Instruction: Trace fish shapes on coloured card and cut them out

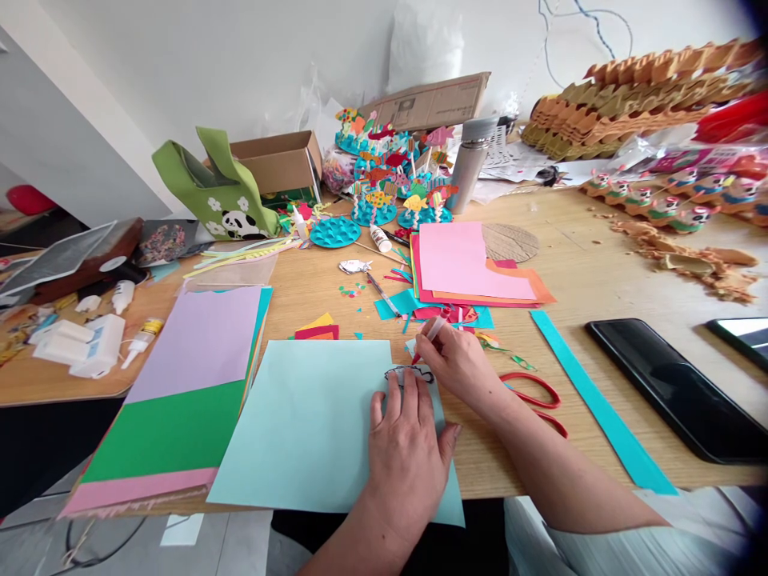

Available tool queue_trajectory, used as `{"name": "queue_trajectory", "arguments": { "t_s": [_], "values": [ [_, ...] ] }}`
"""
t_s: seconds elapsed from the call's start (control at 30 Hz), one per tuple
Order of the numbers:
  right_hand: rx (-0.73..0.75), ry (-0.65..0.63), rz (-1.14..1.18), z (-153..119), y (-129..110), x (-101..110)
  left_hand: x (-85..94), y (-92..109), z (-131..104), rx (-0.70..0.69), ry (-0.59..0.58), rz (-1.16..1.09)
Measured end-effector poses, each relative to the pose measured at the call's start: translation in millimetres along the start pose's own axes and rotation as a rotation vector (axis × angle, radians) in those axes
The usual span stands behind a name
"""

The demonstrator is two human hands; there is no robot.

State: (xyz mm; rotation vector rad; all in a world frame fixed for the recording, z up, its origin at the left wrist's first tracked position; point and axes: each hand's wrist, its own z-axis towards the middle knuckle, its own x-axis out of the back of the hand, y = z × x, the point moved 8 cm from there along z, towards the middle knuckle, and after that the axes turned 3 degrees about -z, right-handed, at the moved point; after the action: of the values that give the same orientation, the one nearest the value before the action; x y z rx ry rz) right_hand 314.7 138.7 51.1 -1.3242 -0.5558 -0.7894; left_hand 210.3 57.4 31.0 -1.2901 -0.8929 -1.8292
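Observation:
A light blue sheet of paper lies at the front of the table. My left hand rests flat on it, fingers stretched out and fingertips pressing a small fish-shaped cut-out with a dark outline, partly hidden by the fingers. My right hand is closed around a red marker, its tip down at the cut-out's upper edge. Just right of the sheet, beneath my right forearm, lie red-handled scissors; their blades are hidden. Another fish cut-out and a pen lie farther back.
Coloured sheets are stacked at left, pink and red ones behind my hands. A blue strip and black phone lie right. Behind stand paper-fish models, a grey bottle and a green panda bag.

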Motion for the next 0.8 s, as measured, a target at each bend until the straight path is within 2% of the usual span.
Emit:
{"name": "queue_trajectory", "arguments": {
  "t_s": [0.8],
  "values": [
    [0.047, -0.014, -0.008, 0.9, -3.1, 2.6, 1.4, 0.9, 1.2, -0.006, -0.011, 0.008]
  ]
}}
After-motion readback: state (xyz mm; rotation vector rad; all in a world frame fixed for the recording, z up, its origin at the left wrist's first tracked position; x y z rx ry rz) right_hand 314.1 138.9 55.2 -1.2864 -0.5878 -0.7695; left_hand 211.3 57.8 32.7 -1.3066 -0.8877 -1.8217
